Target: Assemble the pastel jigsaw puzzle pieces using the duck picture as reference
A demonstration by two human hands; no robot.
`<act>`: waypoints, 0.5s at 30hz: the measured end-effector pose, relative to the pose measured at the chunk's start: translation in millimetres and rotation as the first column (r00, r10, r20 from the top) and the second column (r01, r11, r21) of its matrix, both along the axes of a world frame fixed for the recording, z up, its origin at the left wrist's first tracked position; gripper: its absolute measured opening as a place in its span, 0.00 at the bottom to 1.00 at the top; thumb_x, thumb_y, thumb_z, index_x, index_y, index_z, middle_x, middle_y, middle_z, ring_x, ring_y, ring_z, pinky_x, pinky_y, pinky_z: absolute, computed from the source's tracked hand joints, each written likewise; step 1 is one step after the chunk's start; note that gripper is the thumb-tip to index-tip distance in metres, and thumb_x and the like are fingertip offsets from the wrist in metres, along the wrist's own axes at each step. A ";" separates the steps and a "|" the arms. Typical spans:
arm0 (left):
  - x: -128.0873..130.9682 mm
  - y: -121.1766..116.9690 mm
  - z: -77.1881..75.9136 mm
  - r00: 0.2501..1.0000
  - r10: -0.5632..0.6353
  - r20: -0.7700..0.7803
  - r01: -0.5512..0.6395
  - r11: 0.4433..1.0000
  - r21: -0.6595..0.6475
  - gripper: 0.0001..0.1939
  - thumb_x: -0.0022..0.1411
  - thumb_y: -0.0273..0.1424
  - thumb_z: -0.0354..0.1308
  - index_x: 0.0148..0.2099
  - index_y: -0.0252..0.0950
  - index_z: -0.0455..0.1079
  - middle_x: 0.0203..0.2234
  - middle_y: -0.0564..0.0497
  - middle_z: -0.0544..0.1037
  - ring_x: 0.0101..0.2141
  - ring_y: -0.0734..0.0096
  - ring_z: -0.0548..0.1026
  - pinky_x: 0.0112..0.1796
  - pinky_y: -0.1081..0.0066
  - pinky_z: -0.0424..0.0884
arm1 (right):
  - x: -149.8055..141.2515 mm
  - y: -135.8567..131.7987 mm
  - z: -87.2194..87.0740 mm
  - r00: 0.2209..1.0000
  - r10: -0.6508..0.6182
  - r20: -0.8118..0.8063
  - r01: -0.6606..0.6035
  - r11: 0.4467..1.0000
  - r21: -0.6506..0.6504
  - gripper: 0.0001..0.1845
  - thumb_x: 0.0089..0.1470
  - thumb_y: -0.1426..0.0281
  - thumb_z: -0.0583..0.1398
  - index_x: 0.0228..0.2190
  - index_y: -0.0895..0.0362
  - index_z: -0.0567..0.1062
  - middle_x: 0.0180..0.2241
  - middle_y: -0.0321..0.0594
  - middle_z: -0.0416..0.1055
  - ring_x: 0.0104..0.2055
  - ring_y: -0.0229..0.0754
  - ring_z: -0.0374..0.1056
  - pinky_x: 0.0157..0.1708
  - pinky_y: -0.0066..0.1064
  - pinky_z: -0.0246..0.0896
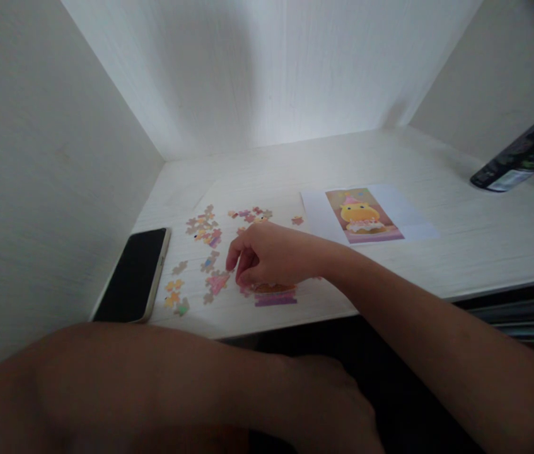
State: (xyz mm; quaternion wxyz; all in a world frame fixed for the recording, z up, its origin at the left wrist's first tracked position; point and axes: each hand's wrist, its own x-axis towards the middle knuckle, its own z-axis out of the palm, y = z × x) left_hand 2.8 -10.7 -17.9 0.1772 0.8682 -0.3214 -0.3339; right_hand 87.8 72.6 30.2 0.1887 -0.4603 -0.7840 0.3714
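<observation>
A person's right hand (267, 255) rests on a white desk (484, 233), fingers curled downward with the fingertips (238, 268) pressing on a partly joined cluster of jigsaw pieces (273, 293), its pink and purple edge showing just under the palm at the hand's 6 o'clock; whether a single piece is pinched between the fingers cannot be told. Loose puzzle pieces (205, 230) lie scattered from the hand's 9 o'clock round to its 12 o'clock, some touching one another, one stray piece (297, 220) apart at 1 o'clock. A printed reference picture (364, 215) of a yellow duck-like figure lies flat at the hand's 2 o'clock, near but not touching. A dark-screened phone (134, 274) lies face up at 9 o'clock, beside the left wall of the alcove. A dark cylinder (524, 157) lies tilted at the far 3 o'clock. The left hand (337, 410) hangs below the desk edge in shadow, loosely closed, holding nothing visible
</observation>
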 end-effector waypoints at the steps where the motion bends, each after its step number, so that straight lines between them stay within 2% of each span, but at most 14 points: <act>1: 0.3 0.1 1.2 1.000 -0.002 -0.004 0.002 1.000 0.007 0.03 0.61 0.30 0.49 0.34 0.40 0.62 0.35 0.54 0.73 0.38 0.68 0.70 0.32 0.67 0.67 | -0.3 0.0 -0.5 1.000 0.004 0.008 -0.004 1.000 0.012 0.13 0.46 0.76 0.62 0.38 0.58 0.76 0.31 0.39 0.77 0.28 0.35 0.70 0.23 0.22 0.57; 7: 1.5 2.7 7.3 1.000 -0.010 0.016 0.010 1.000 0.016 0.04 0.60 0.28 0.52 0.31 0.40 0.61 0.34 0.54 0.74 0.37 0.71 0.70 0.31 0.69 0.67 | -2.9 -1.3 -2.4 0.999 0.022 0.034 -0.024 0.998 0.059 0.15 0.46 0.75 0.62 0.39 0.56 0.76 0.32 0.37 0.77 0.30 0.35 0.70 0.24 0.23 0.56; 15: -3.5 -3.2 0.7 0.995 0.028 0.096 -0.027 1.000 -0.012 0.03 0.58 0.29 0.56 0.37 0.40 0.69 0.32 0.56 0.75 0.35 0.72 0.72 0.28 0.70 0.69 | -5.0 -2.9 1.2 0.997 0.035 0.075 -0.043 0.994 0.098 0.15 0.46 0.76 0.61 0.38 0.58 0.77 0.31 0.38 0.77 0.30 0.35 0.69 0.26 0.24 0.56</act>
